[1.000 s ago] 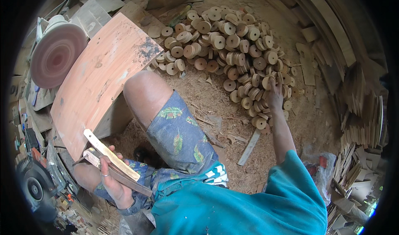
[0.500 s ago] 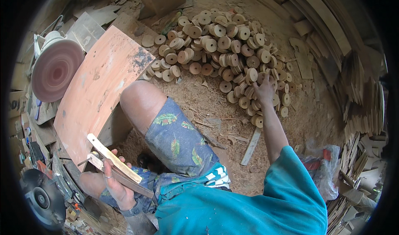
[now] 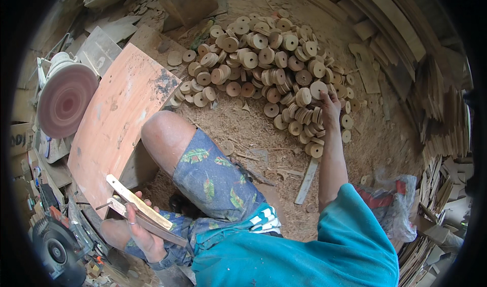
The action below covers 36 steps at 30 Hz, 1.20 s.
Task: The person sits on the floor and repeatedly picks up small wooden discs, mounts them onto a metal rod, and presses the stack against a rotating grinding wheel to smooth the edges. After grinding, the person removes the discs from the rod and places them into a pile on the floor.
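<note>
A large heap of round wooden discs (image 3: 248, 60), each with a small centre hole, spreads over the dusty ground ahead. At its right side my right hand (image 3: 331, 108) is closed, with thumb and fingers on the edge of one pale disc (image 3: 318, 90). Low on the left, my left hand (image 3: 148, 239) is wrapped round a pair of narrow wooden strips (image 3: 139, 203), one pale and one darker. A thin metal rod (image 3: 103, 206) pokes out at their upper end. Part of the grip is hidden behind the strips.
A reddish plywood board (image 3: 119, 114) slopes beside my left knee. Beyond it stands a round sanding disc (image 3: 67, 100). A dark machine with a round hub (image 3: 56, 251) is at lower left. Stacked wood pieces (image 3: 431, 99) and a plastic bag (image 3: 398, 206) lie along the right.
My right hand has closed on a disc, which now shows its flat face by my fingers. The left hand keeps hold of the strips. The view has shifted slightly.
</note>
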Each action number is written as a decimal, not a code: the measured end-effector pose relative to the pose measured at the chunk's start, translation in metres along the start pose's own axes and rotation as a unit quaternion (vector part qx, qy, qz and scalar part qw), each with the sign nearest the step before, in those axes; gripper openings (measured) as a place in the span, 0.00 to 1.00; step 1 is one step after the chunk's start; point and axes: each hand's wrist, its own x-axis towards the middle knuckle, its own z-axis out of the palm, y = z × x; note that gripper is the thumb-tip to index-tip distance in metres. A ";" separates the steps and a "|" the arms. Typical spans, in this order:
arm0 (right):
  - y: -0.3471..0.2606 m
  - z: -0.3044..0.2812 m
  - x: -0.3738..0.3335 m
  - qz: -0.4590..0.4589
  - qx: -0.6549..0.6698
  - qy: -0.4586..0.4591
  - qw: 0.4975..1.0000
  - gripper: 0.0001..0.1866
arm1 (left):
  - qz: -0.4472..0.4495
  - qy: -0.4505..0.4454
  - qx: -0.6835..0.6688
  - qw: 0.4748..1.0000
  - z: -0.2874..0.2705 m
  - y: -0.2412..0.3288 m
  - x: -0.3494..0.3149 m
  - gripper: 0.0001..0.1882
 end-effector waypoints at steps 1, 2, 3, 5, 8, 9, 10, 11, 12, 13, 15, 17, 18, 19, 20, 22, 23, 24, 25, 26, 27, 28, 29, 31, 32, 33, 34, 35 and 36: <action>0.003 0.003 0.000 0.024 0.028 0.000 0.999 0.17 | -0.003 -0.004 -0.002 1.000 0.000 0.001 -0.001 0.24; 0.005 0.006 -0.001 0.001 0.026 0.014 1.000 0.17 | -0.005 -0.013 -0.010 1.000 0.000 0.002 -0.002 0.24; 0.006 0.009 -0.003 -0.006 0.023 0.033 0.999 0.17 | -0.007 -0.002 0.001 1.000 0.000 0.004 -0.003 0.24; 0.008 0.015 -0.008 -0.071 -0.108 0.090 0.988 0.17 | -0.008 -0.012 -0.002 1.000 0.000 0.005 -0.005 0.24; 0.009 0.025 -0.017 -0.236 -0.428 0.172 0.855 0.20 | -0.008 -0.007 0.018 1.000 0.000 0.005 -0.005 0.25; 0.009 0.027 -0.021 -0.235 -0.410 0.143 0.870 0.20 | -0.007 -0.003 0.021 1.000 -0.001 0.004 -0.005 0.25; 0.010 0.030 -0.022 -0.224 -0.392 0.130 0.883 0.20 | -0.005 0.000 0.023 1.000 0.000 0.004 -0.004 0.25; 0.010 0.031 -0.023 -0.208 -0.377 0.098 0.897 0.21 | -0.002 0.004 0.024 1.000 -0.001 0.003 -0.004 0.25; 0.010 0.031 -0.023 -0.173 -0.352 0.150 0.908 0.19 | -0.005 0.006 0.014 1.000 -0.001 0.003 -0.004 0.25; 0.009 0.030 -0.022 -0.163 -0.311 0.187 0.917 0.20 | -0.007 0.011 0.004 1.000 -0.002 0.003 -0.005 0.25; 0.009 0.028 -0.018 -0.169 -0.228 0.236 0.929 0.21 | -0.013 0.003 -0.006 1.000 -0.003 0.003 -0.006 0.25; 0.009 0.027 -0.013 -0.182 -0.227 0.119 0.949 0.25 | -0.021 -0.018 -0.016 0.999 -0.005 0.003 -0.006 0.25; 0.011 0.028 -0.012 -0.163 -0.325 0.069 0.929 0.26 | 0.003 -0.017 0.010 1.000 -0.005 0.001 -0.006 0.25; 0.012 0.029 -0.011 -0.117 -0.436 0.045 0.891 0.27 | -0.007 -0.009 0.022 1.000 -0.006 0.001 -0.005 0.25; 0.015 0.032 -0.010 -0.138 -0.434 0.031 0.890 0.29 | -0.016 -0.019 0.022 0.999 -0.006 0.000 -0.003 0.25; 0.022 0.040 -0.011 -0.129 -0.466 0.031 0.875 0.33 | -0.027 -0.033 0.020 0.999 -0.007 0.000 -0.001 0.24; 0.025 0.044 -0.011 -0.124 -0.475 0.050 0.870 0.35 | -0.028 -0.036 0.019 0.999 -0.007 0.000 0.000 0.24; 0.027 0.048 -0.011 -0.115 -0.486 0.046 0.865 0.36 | -0.028 -0.038 0.018 0.999 -0.007 0.001 0.000 0.24; 0.028 0.051 -0.011 -0.125 -0.492 0.035 0.861 0.38 | -0.032 -0.049 0.015 0.998 -0.007 0.002 0.000 0.24; 0.026 0.052 -0.009 -0.115 -0.522 0.035 0.845 0.40 | -0.036 -0.061 0.013 0.997 -0.006 0.003 0.000 0.24; 0.023 0.051 -0.008 -0.081 -0.458 0.052 0.884 0.41 | -0.049 -0.033 0.009 0.998 -0.006 0.004 0.000 0.24; 0.019 0.049 -0.006 -0.054 -0.393 0.076 0.915 0.42 | -0.030 -0.054 0.014 0.998 -0.006 0.005 -0.002 0.24; 0.013 0.046 -0.004 -0.015 -0.322 0.097 0.942 0.43 | -0.020 -0.032 0.016 0.999 -0.006 0.005 -0.005 0.24; -0.003 0.035 -0.002 -0.057 -0.120 0.151 0.979 0.44 | -0.003 -0.004 0.015 1.000 -0.006 0.006 -0.008 0.24; -0.011 0.029 -0.002 -0.068 -0.167 0.128 0.975 0.43 | 0.001 -0.003 0.015 1.000 -0.007 0.006 -0.009 0.24; -0.018 0.023 -0.002 -0.070 -0.214 0.103 0.969 0.42 | 0.008 -0.018 0.007 1.000 -0.006 0.006 -0.010 0.24; -0.022 0.020 -0.003 -0.066 -0.262 0.100 0.958 0.41 | -0.009 -0.005 0.015 1.000 -0.006 0.005 -0.010 0.24; -0.025 0.017 -0.004 -0.070 -0.343 0.035 0.936 0.40 | -0.021 -0.007 0.013 1.000 -0.004 0.005 -0.009 0.24; -0.024 0.019 -0.005 -0.067 -0.422 -0.013 0.904 0.40 | -0.039 0.034 0.009 0.999 -0.003 0.004 -0.009 0.24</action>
